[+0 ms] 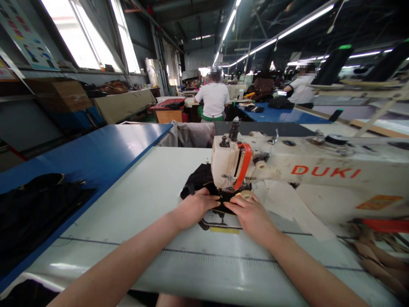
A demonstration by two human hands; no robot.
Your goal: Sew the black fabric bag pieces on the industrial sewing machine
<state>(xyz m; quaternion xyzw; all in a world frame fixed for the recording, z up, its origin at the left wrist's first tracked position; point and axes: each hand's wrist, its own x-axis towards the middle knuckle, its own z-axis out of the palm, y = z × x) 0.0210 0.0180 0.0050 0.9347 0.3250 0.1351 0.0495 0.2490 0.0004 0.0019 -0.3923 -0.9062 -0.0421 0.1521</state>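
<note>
A piece of black fabric (198, 174) lies bunched on the sewing machine's bed, with part of it under the needle area. My left hand (195, 208) grips the fabric from the left, its fingers close together and tips pressed down near the presser foot. From the right, my right hand (249, 212) holds the same fabric, fingers bent towards the needle and thumb side low. The two hands' fingertips are a short gap apart. The white sewing machine (223, 160) has an orange guard and stands right over the cloth. Its head partly hides the fabric.
A ruler strip (220, 256) runs along the pale table's front. Dark cloth (41, 213) lies on a blue table (105, 149) at left. White strips (297, 204) rest by the machine arm. A person (212, 98) sits ahead; another person (302, 89) works further right.
</note>
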